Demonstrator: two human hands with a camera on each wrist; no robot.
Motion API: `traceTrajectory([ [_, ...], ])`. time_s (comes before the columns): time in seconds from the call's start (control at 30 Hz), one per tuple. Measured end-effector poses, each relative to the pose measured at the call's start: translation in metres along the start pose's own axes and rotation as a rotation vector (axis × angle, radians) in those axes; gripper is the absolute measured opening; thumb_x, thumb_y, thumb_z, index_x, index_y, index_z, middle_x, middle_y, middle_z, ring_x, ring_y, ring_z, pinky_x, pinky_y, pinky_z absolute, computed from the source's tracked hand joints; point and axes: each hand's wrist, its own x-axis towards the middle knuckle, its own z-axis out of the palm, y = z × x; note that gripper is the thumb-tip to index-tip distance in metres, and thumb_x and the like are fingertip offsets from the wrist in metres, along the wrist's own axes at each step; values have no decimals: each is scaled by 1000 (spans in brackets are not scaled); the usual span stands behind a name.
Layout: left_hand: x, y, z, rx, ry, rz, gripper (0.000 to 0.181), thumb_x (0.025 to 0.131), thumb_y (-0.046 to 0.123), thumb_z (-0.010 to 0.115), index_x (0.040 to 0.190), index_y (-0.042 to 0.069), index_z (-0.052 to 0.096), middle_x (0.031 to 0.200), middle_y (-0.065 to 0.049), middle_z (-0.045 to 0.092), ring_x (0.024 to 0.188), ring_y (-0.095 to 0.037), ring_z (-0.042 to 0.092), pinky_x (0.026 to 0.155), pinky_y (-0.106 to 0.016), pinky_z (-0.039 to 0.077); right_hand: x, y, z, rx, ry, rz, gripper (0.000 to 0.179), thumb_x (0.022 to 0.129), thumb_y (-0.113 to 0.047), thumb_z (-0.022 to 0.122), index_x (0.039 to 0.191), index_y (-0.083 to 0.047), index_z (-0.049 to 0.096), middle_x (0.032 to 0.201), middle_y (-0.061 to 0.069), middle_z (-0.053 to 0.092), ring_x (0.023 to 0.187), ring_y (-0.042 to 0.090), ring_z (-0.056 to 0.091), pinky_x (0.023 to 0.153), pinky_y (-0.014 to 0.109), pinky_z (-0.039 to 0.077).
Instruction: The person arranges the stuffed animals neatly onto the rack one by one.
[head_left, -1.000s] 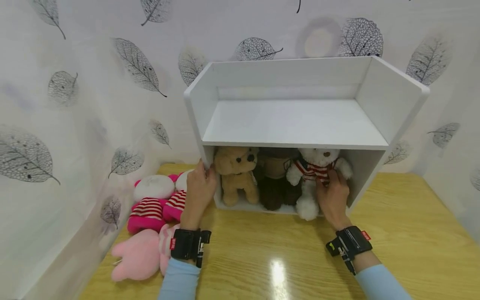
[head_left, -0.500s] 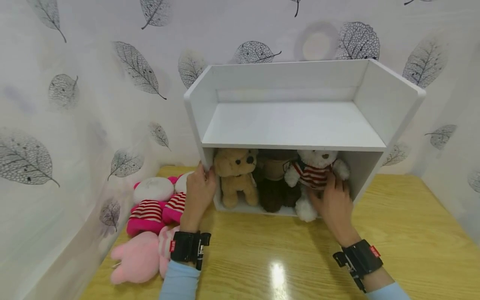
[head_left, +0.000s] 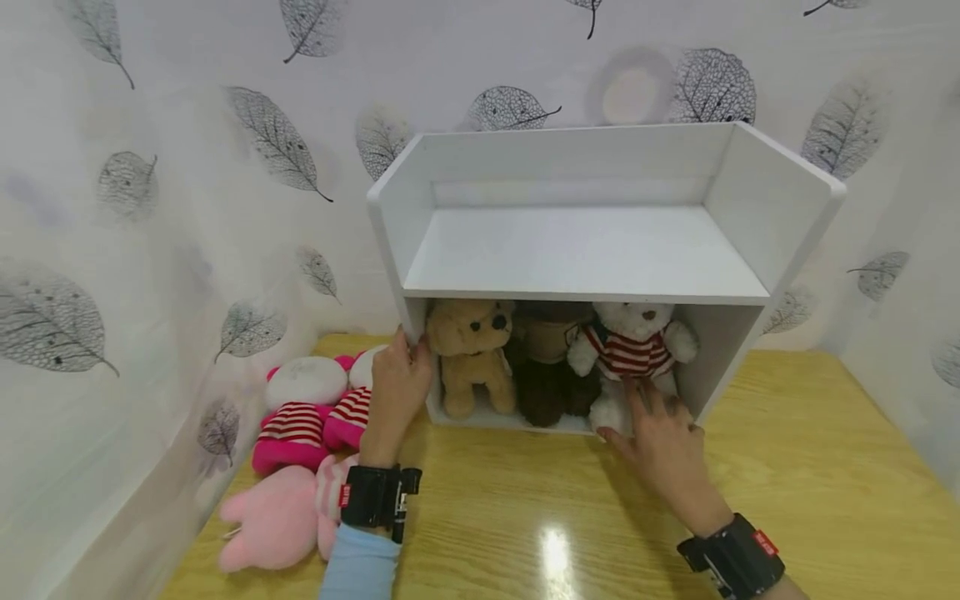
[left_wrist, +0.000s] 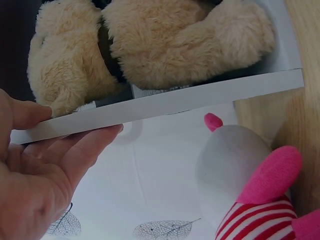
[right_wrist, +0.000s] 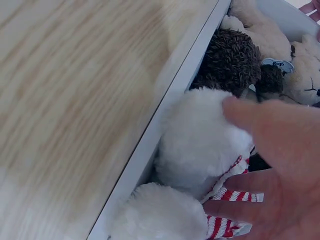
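A white shelf unit [head_left: 577, 295] stands on the table. My left hand [head_left: 401, 377] pinches the front edge of its left side panel [left_wrist: 190, 102], thumb inside and fingers outside. In the lower compartment sit a tan plush dog [head_left: 474, 354], a dark brown plush toy [head_left: 553, 367] and a white teddy bear [head_left: 637, 348] in a red-and-white striped shirt. Spread over the bear's legs, my right hand [head_left: 660, 442] touches them with its fingers extended. The thumb lies against one white foot [right_wrist: 197, 130] in the right wrist view. The bear's head top is hidden behind the shelf board.
Left of the unit lie two pink plush toys in striped shirts, one with a pale head [head_left: 307, 381]. A light pink plush [head_left: 273, 521] lies nearer on the wooden table [head_left: 495, 517]. Leaf-patterned cloth [head_left: 255, 217] hangs behind and at the sides.
My right hand has let go of the bear's shirt and moved down to its legs, fingers spreading. The bear sits further back. My left hand stays on the panel.
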Motion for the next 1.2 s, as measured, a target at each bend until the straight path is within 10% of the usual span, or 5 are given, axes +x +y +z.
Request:
traceTrajectory([
  [0.47, -1, 2, 0, -17, 13, 13, 22, 98, 13, 58, 109, -4, 65, 77, -22, 68, 69, -39, 63, 63, -54, 50, 14, 7, 18, 35, 331, -131, 58, 71, -26, 93, 119, -5, 67, 109, 21, 70, 67, 45, 61, 35, 36, 30],
  [0.93, -6, -1, 4, -22, 25, 26, 18, 100, 13, 56, 105, -4, 62, 85, -25, 71, 74, -40, 69, 65, -54, 54, 22, 20, 22, 175, 120, -9, 55, 85, -30, 83, 127, -4, 60, 126, 26, 64, 101, 57, 61, 71, 67, 50],
  [1.2, -20, -4, -16, 138, -205, -35, 29, 102, 21, 58, 120, -1, 63, 117, -28, 72, 104, -42, 73, 85, -56, 58, 13, 27, -4, 236, 119, 24, 56, 89, -31, 79, 131, 1, 62, 123, 29, 64, 97, 54, 63, 63, 66, 51],
])
